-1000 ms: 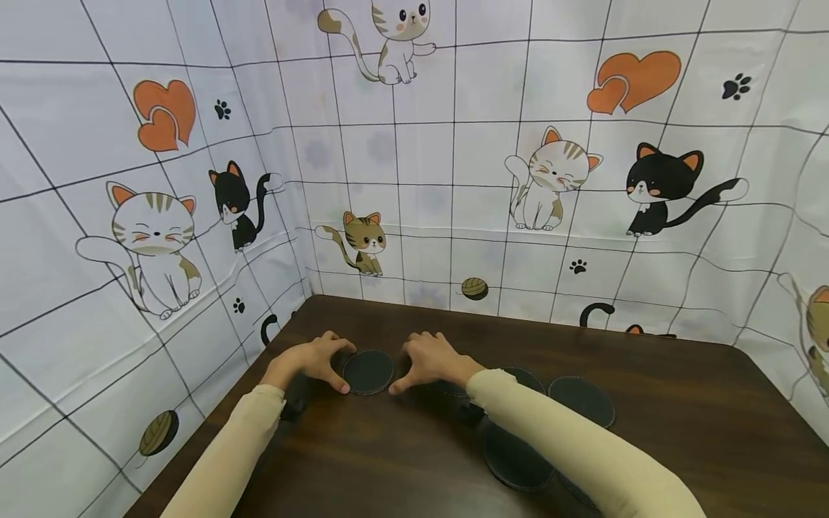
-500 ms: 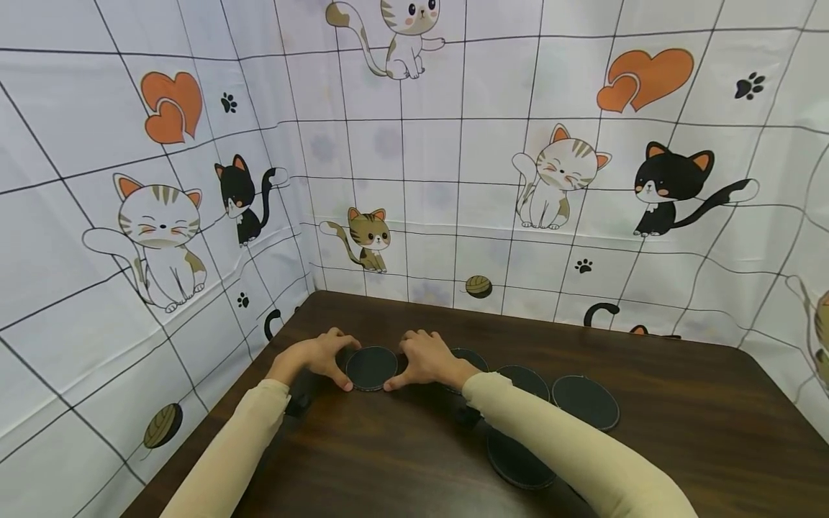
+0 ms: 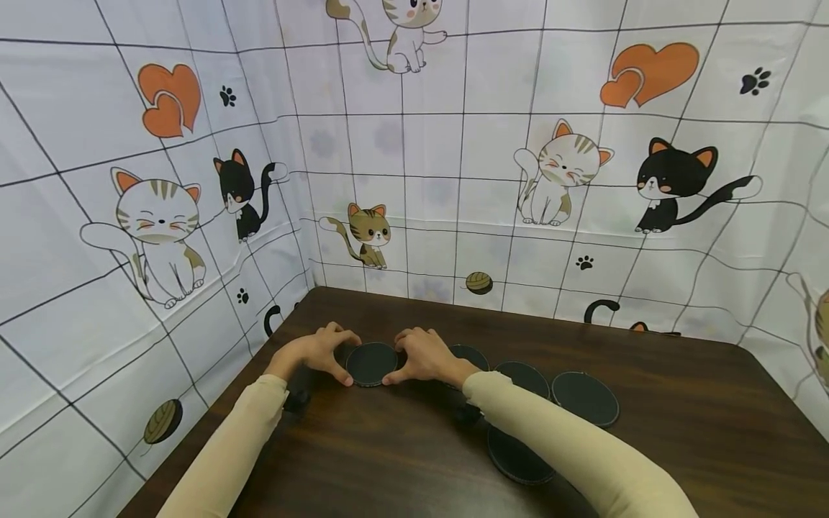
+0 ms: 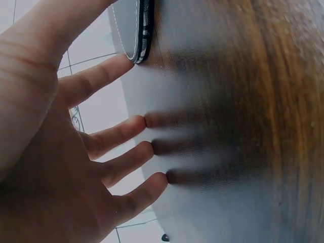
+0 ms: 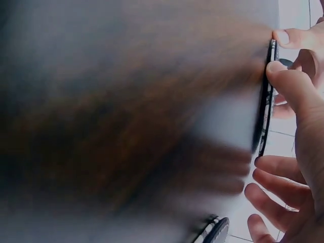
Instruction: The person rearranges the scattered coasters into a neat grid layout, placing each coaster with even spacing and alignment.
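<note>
A round dark coaster (image 3: 372, 364) with a stitched rim lies on the brown table, between both hands. My left hand (image 3: 317, 352) holds its left edge, thumb at the near side and index finger at the far side. In the left wrist view the index fingertip meets the coaster's rim (image 4: 144, 35), while the other fingertips rest on the tabletop. From the right, my right hand (image 3: 424, 356) holds the same coaster, its thumb (image 5: 283, 76) on the rim and index fingertip at the far edge. The remaining right fingers are spread beyond it.
Several similar coasters lie to the right, including one at the back (image 3: 469, 354), one at the far right (image 3: 586, 399) and one nearer (image 3: 518, 457), partly under the right sleeve. A cat-print curtain (image 3: 440, 201) stands behind the dark wooden table (image 3: 363, 460).
The right thumb has closed in to the left, onto the near edge of the coaster. The left hand keeps its place, and the head view has shifted slightly.
</note>
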`<state>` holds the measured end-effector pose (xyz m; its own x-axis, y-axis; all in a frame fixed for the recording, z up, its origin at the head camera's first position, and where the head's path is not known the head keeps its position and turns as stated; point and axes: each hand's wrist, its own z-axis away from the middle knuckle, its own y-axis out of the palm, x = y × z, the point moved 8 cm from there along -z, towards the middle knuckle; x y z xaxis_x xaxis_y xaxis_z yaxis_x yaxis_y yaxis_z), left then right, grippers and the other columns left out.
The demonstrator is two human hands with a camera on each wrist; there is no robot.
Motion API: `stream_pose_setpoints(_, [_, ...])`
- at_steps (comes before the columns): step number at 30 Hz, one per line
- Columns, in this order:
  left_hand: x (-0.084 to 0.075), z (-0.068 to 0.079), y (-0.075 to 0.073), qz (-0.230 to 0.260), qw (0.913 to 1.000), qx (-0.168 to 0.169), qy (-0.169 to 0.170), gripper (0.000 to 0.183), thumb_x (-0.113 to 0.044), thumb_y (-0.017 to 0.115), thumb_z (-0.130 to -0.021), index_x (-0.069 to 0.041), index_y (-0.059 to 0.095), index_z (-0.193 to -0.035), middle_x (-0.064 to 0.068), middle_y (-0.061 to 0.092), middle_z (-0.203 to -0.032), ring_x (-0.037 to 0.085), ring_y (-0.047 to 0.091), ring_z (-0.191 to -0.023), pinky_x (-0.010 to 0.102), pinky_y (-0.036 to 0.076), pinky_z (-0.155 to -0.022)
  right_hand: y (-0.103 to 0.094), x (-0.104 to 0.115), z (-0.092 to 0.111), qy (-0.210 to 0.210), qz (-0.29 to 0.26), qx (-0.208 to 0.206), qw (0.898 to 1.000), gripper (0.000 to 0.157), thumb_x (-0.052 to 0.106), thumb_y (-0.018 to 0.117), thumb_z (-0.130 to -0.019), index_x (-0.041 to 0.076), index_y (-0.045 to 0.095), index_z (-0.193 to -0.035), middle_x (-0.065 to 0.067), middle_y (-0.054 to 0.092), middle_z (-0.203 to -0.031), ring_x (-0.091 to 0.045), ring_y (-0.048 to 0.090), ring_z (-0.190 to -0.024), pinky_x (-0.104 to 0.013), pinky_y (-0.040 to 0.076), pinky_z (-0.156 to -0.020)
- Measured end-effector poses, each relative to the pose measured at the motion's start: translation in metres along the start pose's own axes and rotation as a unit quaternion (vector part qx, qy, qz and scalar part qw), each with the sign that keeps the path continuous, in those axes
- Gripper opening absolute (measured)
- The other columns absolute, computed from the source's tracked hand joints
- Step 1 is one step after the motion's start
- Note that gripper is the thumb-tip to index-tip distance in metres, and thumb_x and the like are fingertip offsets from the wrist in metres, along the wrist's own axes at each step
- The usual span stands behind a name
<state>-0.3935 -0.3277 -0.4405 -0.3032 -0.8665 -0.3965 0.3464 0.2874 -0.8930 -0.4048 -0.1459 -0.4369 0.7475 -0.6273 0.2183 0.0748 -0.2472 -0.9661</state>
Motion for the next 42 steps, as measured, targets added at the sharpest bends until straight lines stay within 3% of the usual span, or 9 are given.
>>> stream_pose_setpoints(7, [-0.006, -0.004, 0.003, 0.008, 0.9997, 0.009, 0.021, 0.079, -0.043, 0.090, -0.077, -0.012, 0.055, -0.141, 0.019, 0.037, -0.142, 0.043, 0.037, -0.129, 0.062, 0.038, -0.101, 0.000, -0.006, 0.006, 0.001, -0.036, 0.000, 0.999, 0.073, 0.065, 0.080, -0.078, 0.006, 0.074, -0.121, -0.006, 0.062, -0.134, -0.028, 0.054, -0.125, -0.054, 0.040, -0.104])
stream_pose_setpoints(15, [-0.017, -0.009, 0.005, 0.058, 0.9969, 0.013, 0.051, 0.075, -0.042, 0.088, -0.079, -0.008, 0.053, -0.137, 0.014, 0.039, -0.141, 0.035, 0.041, -0.130, 0.054, 0.038, -0.106, -0.005, -0.017, 0.016, -0.009, -0.053, -0.006, 0.999, 0.071, 0.064, 0.080, -0.078, 0.007, 0.074, -0.120, -0.007, 0.063, -0.134, -0.029, 0.055, -0.126, -0.054, 0.040, -0.105])
stream_pose_setpoints(26, [-0.032, -0.008, 0.015, 0.080, 0.9933, 0.018, 0.082, 0.076, -0.046, 0.087, -0.079, -0.007, 0.054, -0.136, 0.010, 0.042, -0.145, 0.032, 0.042, -0.133, 0.051, 0.036, -0.109, -0.009, -0.024, 0.039, -0.002, -0.155, 0.001, 0.988, 0.066, 0.053, 0.083, -0.081, 0.004, 0.071, -0.122, -0.007, 0.060, -0.138, -0.031, 0.049, -0.131, -0.059, 0.029, -0.111])
stream_pose_setpoints(32, [-0.055, -0.007, 0.019, 0.096, 0.9895, 0.018, 0.107, 0.078, -0.048, 0.086, -0.079, -0.008, 0.052, -0.137, 0.007, 0.045, -0.140, 0.028, 0.044, -0.129, 0.051, 0.037, -0.108, -0.026, -0.029, 0.064, 0.011, -0.170, -0.023, 0.985, 0.067, 0.054, 0.084, -0.080, 0.006, 0.071, -0.124, -0.004, 0.058, -0.140, -0.031, 0.046, -0.133, -0.060, 0.027, -0.112])
stream_pose_setpoints(42, [-0.112, -0.005, 0.033, 0.026, 0.9845, 0.030, 0.171, 0.072, -0.054, 0.081, -0.081, -0.010, 0.053, -0.130, 0.003, 0.048, -0.135, 0.024, 0.046, -0.123, 0.048, 0.038, -0.105, -0.053, -0.030, 0.119, 0.004, -0.158, -0.039, 0.987, 0.066, 0.058, 0.081, -0.081, 0.005, 0.072, -0.119, -0.007, 0.057, -0.141, -0.034, 0.047, -0.132, -0.066, 0.028, -0.108])
